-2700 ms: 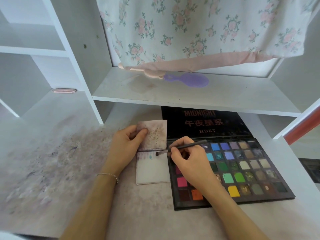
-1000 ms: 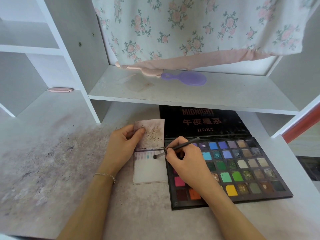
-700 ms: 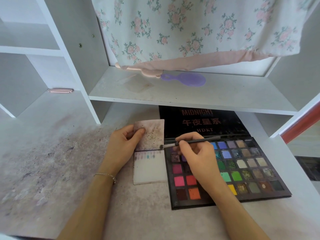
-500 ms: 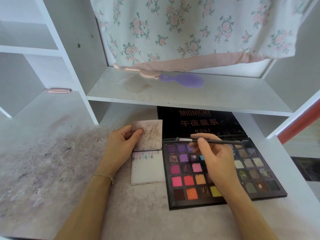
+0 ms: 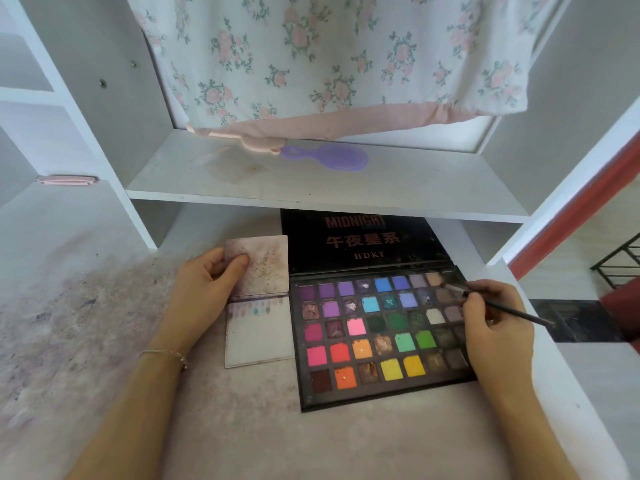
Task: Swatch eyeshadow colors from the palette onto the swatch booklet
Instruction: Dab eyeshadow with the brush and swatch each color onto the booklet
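The open eyeshadow palette [image 5: 377, 341] lies flat on the bench [image 5: 104, 341], its black lid [image 5: 360, 240] leaning back under the shelf [image 5: 329, 188]. Just beside its left edge, touching or nearly so, lies the swatch booklet [image 5: 258, 303], opened, with a short row of small colour marks along the top of its lower page.

The left hand [image 5: 204, 289] holds the booklet's upper flap, the thumb pressed on its speckled face and the fingers curled behind its left edge, so this grip is clamped on the booklet. A thin bracelet [image 5: 166, 355] circles that wrist.

The right hand [image 5: 495, 323] rests over the right end of the palette, its grip closed round a slim dark brush [image 5: 498, 304] held like a pen. The brush tip points left and sits at the brownish pans in the upper right rows; whether the bristles touch the powder cannot be told.

On the shelf lies a purple hand mirror [image 5: 329, 157], and a flowered cloth [image 5: 329, 57] with a pink hem hangs above it.
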A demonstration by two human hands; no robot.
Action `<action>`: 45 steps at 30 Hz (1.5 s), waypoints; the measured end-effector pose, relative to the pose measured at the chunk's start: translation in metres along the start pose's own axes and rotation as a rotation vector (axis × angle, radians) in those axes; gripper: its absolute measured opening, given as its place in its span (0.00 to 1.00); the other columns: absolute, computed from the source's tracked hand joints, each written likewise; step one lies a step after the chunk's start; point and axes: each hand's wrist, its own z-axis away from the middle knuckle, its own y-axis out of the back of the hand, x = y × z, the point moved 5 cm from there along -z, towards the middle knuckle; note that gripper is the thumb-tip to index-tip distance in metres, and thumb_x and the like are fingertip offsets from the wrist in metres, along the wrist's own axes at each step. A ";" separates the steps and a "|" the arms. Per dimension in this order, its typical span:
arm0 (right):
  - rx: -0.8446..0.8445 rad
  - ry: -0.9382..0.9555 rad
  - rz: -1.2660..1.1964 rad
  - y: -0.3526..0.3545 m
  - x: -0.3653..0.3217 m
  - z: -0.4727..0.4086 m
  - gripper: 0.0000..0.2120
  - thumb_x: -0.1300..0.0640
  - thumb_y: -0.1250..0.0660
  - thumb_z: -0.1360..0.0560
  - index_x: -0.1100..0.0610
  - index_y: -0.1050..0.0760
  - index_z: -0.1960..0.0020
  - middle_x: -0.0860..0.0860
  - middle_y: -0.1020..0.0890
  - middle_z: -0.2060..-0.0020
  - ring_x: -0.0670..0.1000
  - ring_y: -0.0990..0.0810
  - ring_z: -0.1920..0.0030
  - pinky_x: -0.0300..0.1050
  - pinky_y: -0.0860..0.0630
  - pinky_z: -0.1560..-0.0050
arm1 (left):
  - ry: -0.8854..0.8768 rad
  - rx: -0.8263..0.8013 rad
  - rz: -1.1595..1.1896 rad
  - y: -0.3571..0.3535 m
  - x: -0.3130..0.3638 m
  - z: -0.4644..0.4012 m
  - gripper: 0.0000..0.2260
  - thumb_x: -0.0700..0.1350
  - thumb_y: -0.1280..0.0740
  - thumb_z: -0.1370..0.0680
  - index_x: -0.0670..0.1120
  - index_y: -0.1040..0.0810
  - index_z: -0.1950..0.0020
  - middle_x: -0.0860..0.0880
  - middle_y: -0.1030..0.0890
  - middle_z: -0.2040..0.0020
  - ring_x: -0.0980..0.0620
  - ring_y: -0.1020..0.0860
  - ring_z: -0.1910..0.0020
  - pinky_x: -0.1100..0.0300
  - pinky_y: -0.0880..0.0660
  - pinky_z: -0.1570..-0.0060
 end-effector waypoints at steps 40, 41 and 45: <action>-0.414 0.018 -0.258 -0.070 -0.049 0.031 0.13 0.67 0.39 0.26 0.49 0.28 0.60 0.48 0.19 0.66 0.46 0.20 0.64 0.34 0.23 0.63 | 0.011 0.005 -0.088 -0.001 0.006 0.003 0.06 0.48 0.36 0.24 0.57 0.22 0.57 0.63 0.18 0.62 0.65 0.20 0.60 0.74 0.27 0.65; -0.453 0.013 -0.273 -0.078 -0.052 0.035 0.12 0.66 0.39 0.26 0.50 0.28 0.60 0.47 0.18 0.65 0.47 0.19 0.64 0.36 0.22 0.64 | 0.012 0.006 -0.086 0.000 0.006 0.003 0.06 0.47 0.36 0.24 0.57 0.22 0.57 0.62 0.18 0.62 0.64 0.20 0.60 0.74 0.27 0.65; -0.561 -0.002 -0.270 -0.109 -0.062 0.045 0.11 0.62 0.37 0.26 0.47 0.27 0.61 0.52 0.19 0.66 0.56 0.20 0.62 0.46 0.23 0.65 | 0.019 0.003 -0.071 -0.001 0.005 0.002 0.05 0.46 0.36 0.23 0.54 0.22 0.56 0.58 0.18 0.60 0.63 0.20 0.60 0.73 0.26 0.65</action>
